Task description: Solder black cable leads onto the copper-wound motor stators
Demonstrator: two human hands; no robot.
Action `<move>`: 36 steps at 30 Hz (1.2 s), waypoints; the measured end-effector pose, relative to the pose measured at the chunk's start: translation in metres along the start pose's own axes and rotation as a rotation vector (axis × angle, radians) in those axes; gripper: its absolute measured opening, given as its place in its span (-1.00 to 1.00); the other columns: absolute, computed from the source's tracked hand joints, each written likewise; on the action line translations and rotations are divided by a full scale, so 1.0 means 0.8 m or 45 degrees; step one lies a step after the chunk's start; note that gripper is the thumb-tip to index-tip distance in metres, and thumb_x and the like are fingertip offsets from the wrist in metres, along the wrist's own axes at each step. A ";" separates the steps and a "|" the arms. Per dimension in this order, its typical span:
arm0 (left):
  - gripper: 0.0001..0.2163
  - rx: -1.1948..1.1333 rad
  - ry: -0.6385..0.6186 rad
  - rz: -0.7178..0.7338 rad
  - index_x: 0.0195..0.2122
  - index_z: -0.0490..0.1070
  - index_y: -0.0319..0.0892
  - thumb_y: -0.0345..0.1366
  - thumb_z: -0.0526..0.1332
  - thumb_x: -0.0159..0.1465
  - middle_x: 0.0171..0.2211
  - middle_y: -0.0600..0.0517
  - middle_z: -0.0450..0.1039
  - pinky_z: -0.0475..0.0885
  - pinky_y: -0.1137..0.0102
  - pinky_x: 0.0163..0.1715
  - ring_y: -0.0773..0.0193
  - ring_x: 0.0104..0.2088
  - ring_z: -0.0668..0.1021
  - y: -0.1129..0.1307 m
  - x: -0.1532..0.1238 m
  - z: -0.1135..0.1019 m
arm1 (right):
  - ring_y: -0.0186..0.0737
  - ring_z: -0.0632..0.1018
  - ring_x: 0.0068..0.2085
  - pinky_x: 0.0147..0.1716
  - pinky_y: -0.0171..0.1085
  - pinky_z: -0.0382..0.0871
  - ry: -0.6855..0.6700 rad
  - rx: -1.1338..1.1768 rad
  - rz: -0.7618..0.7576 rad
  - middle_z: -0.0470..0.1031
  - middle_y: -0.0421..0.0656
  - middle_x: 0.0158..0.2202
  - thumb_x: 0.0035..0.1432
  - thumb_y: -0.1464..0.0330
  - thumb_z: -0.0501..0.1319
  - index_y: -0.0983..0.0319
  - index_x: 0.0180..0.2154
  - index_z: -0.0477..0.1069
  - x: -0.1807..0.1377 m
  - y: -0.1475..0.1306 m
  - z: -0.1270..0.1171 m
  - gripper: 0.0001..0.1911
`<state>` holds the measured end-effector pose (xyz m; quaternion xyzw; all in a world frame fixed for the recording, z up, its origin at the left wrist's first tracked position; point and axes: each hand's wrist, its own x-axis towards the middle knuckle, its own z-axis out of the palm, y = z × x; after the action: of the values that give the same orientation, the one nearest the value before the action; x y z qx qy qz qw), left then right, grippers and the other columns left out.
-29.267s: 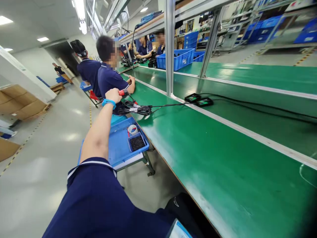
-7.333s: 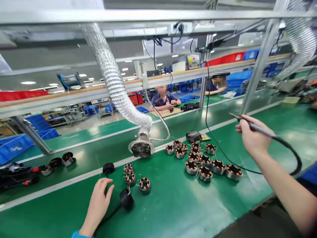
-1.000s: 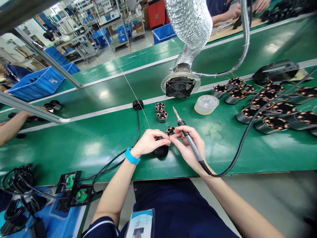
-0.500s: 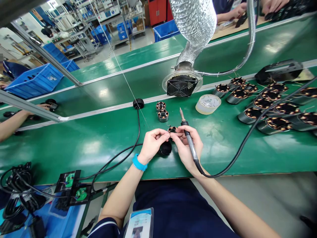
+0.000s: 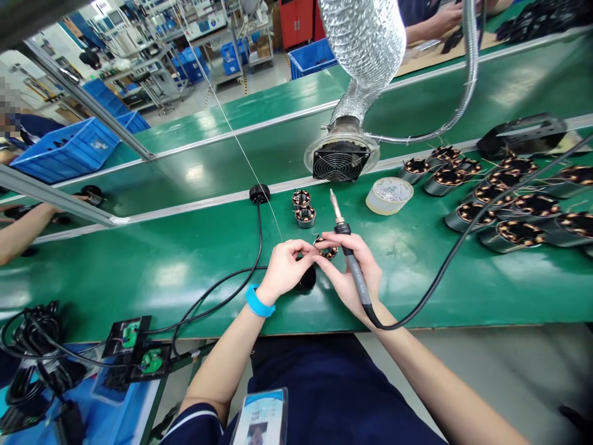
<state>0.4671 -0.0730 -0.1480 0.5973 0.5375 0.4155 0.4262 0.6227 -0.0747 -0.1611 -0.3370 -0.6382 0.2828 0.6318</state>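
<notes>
The left hand (image 5: pixel 286 269), a blue wristband (image 5: pixel 257 303) at its wrist, pinches the small copper-wound motor stator (image 5: pixel 327 250) at its 9 o'clock edge, thumb and forefinger closed on it. The right hand (image 5: pixel 356 275) meets the same stator from 3 o'clock with thumb and forefinger tips on its rim. Its other fingers are wrapped tight round the black-handled soldering iron (image 5: pixel 353 262), whose metal tip points to 12 o'clock, well clear of the stator. The stator thus sits between both sets of fingertips. A black round motor housing (image 5: pixel 307 279) lies just at its 7 o'clock on the green bench top (image 5: pixel 162 272), partly hidden by the left fingers. From the grip, two spare wound stators (image 5: pixel 302 207) stand at 11 o'clock, a round grilled extraction fan (image 5: pixel 340 164) at 12 and a translucent round plastic tub (image 5: pixel 389 195) at 1 o'clock
</notes>
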 end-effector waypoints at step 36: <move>-0.83 0.467 -0.042 0.166 -0.44 0.47 -0.13 -0.29 0.21 0.30 -0.44 0.05 0.52 0.28 0.33 -0.25 0.17 -0.26 0.40 0.017 0.052 -0.030 | -0.24 0.64 -0.41 -0.32 -0.20 0.61 0.194 -0.056 0.237 0.63 -0.17 -0.29 0.40 0.22 0.21 0.13 0.05 0.50 0.012 0.036 -0.016 -0.74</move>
<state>0.4514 -0.0312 -0.1261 0.7052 0.5573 0.3276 0.2912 0.6381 -0.0503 -0.1775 -0.4292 -0.5603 0.2997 0.6419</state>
